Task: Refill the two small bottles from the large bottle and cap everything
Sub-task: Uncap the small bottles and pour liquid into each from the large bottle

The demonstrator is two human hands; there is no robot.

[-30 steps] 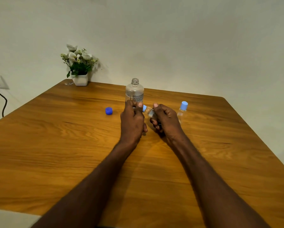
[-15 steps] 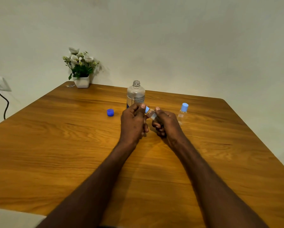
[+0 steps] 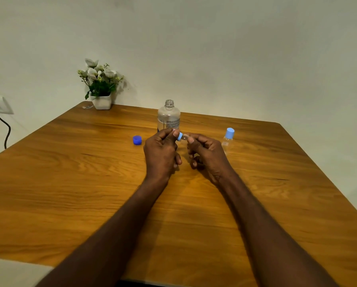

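Standing uncapped at the table's [image 3: 70, 193] far middle, large bottle [image 3: 168, 118]; before it, right hand [image 3: 206, 156] gripping a tilted small bottle [image 3: 184, 137], left hand [image 3: 162, 152] pinching its cap [image 3: 179, 136]; right of it, capped second bottle [image 3: 228, 137]; left, blue cap [image 3: 137, 140].

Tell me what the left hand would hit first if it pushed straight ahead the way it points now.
Most likely the large bottle, standing uncapped just beyond the left hand, which pinches the small bottle's light blue cap. Depth is unclear from this single view.
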